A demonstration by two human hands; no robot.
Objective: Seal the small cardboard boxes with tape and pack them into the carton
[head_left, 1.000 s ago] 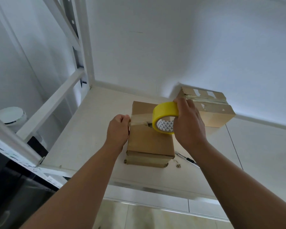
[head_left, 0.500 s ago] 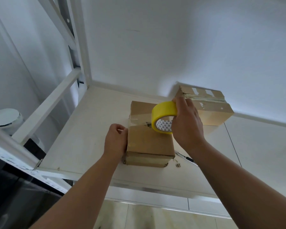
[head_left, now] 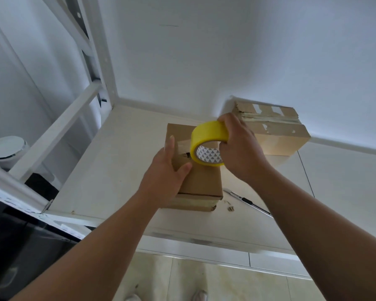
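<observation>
A plain storage or packing corner, more back room than living space; which building it belongs to cannot be told. A white metal shelving rack (head_left: 97, 61) with punched uprights stands at the left against a bare white wall (head_left: 226, 51). The pale work surface (head_left: 117, 170) has a metal front edge, and glossy beige floor tiles (head_left: 215, 283) lie below. Packing things are about: a taped cardboard box (head_left: 276, 135), a roll of yellow tape (head_left: 206, 135) and a utility knife (head_left: 248, 202). A white round lidded bin (head_left: 7, 148) sits beyond the rack.
</observation>
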